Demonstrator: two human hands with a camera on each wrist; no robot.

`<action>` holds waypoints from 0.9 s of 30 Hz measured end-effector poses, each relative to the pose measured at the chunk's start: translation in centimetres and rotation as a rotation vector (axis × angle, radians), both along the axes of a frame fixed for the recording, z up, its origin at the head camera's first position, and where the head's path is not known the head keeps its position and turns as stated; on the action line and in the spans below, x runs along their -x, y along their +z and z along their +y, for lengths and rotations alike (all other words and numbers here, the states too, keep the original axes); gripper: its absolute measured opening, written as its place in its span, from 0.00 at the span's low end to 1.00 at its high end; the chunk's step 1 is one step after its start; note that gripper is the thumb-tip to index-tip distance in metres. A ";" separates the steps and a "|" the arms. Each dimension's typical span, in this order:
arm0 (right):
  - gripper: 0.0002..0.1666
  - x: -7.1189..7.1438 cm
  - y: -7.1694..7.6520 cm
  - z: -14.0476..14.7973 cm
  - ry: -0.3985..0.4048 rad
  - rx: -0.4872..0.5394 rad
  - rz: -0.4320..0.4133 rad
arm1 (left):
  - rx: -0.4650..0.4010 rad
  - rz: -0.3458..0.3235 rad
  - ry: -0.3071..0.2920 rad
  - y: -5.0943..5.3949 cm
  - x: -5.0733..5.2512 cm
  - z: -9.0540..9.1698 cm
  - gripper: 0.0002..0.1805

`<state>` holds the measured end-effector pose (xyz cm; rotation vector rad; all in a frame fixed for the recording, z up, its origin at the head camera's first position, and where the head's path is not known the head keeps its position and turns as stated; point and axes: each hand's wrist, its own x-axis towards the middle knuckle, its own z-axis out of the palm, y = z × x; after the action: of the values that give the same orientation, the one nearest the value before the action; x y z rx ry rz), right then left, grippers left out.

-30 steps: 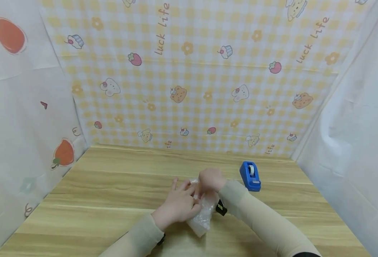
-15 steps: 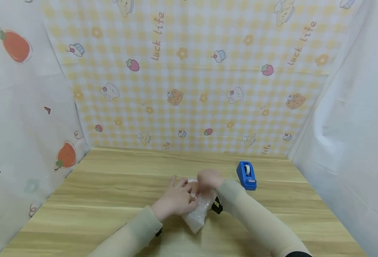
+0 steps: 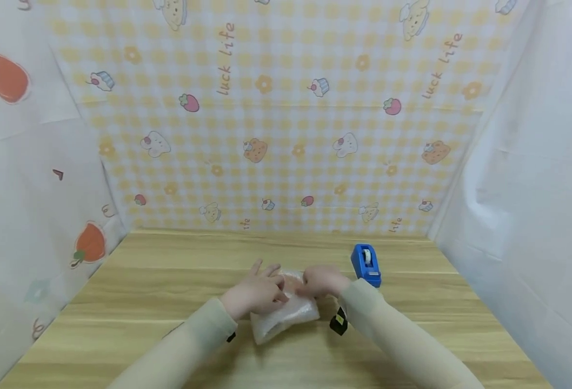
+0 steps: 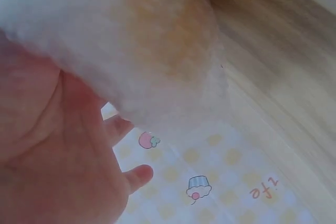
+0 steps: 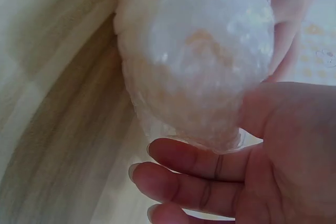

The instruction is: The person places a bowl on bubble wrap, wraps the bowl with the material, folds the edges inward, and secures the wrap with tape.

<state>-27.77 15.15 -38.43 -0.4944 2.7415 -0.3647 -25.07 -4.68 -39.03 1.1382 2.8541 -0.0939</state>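
A bundle of clear bubble wrap (image 3: 291,314) is held between both hands above the wooden table. Through the plastic, a blurred orange-tan patch shows in the left wrist view, where the wrap (image 4: 136,30) fills the top; what lies inside cannot be made out. My left hand (image 3: 253,293) grips the bundle's left side, with two fingers sticking out past it. At the other side my right hand (image 3: 326,281) pinches the wrap; in the right wrist view its thumb presses the bundle (image 5: 194,61) and its fingers (image 5: 184,182) curl beneath the lower end.
A blue tape dispenser (image 3: 366,266) with a roll of tape stands behind the right hand. Black wrist-camera housing (image 3: 338,322) shows under the right wrist. Patterned cloth (image 3: 286,124) hangs behind the wooden table (image 3: 179,259), with white cloth at the sides.
The bundle has turned from a slanting, lengthwise lie to a more crosswise one, and more of it shows. My hands have moved apart a little. The head view has shifted slightly.
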 end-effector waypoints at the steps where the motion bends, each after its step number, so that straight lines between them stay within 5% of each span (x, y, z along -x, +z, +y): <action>1: 0.17 -0.1 -0.1 0.1 0.008 -0.003 0.001 | 0.002 0.005 0.001 0.1 0.1 0.0 0.11; 18: 0.21 -0.5 0.3 1.3 -0.013 0.082 -0.071 | -0.156 -0.002 -0.020 0.2 0.8 -0.4 0.19; 27: 0.23 0.7 4.2 6.3 -0.068 0.167 0.077 | -0.439 0.043 0.085 3.1 1.5 -6.0 0.20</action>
<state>-28.50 21.46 -34.19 -0.4668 2.8216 -0.6073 -26.54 -10.72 -35.89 1.0780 3.0437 0.5444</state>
